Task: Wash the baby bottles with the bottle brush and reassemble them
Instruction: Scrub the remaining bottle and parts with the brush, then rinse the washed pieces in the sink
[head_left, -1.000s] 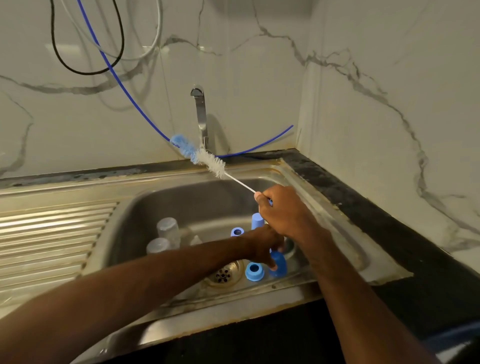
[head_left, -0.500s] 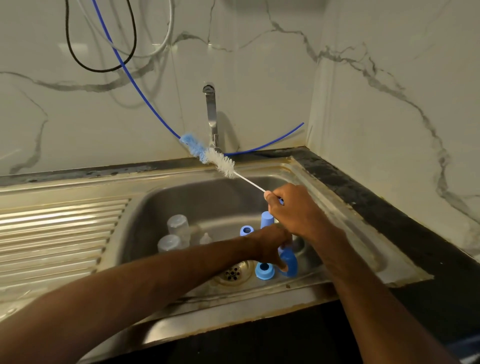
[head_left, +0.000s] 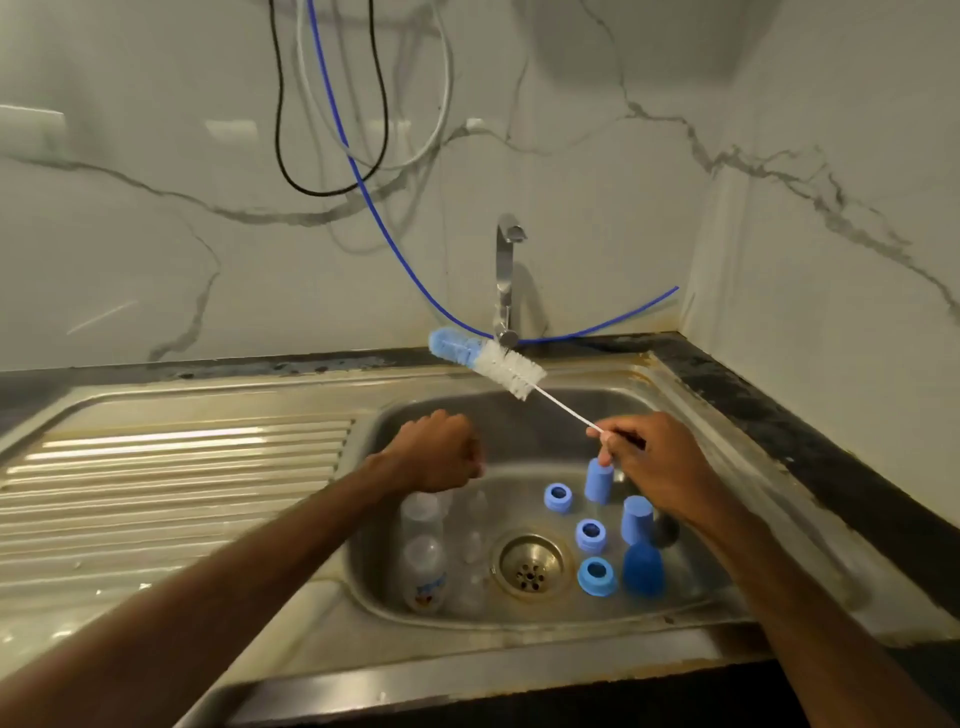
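— What sat closest, around the drain (head_left: 530, 564)?

— The drain was a round, perforated steel cup in the floor of the brushed-steel sink (head_left: 519, 626). Just right of it stood a sky-blue plastic ring (head_left: 597, 576), and right of that a dark blue domed cap (head_left: 643, 569). Just left of the drain were the clear, rounded baby bottles (head_left: 423, 551), close together and blurred.

— And beyond the drain?

— Two pale blue caps (head_left: 637, 512), blunt cylinders, stood there to the right. Left of the drain and above the bottles, the left hand (head_left: 436, 449) was curled into a fist, back upward. Its grip was closed, but I could not tell whether anything lay inside. Right of the drain, the right hand (head_left: 654, 467) had its grip clamped on the thin white wire stem of the bottle brush (head_left: 488, 361).

— Where was the brush head?

— Far beyond the drain, over the sink's back rim. It had bushy white bristles and a blue sponge tip, and it sat in front of the foot of the slim chrome tap (head_left: 506, 280). The ridged steel drainboard (head_left: 182, 467) spread out left of the drain. Farthest back was a glossy, grey-veined marble wall (head_left: 156, 270), with a thin blue tube (head_left: 392, 244) and a black cable (head_left: 280, 130) hanging across it.
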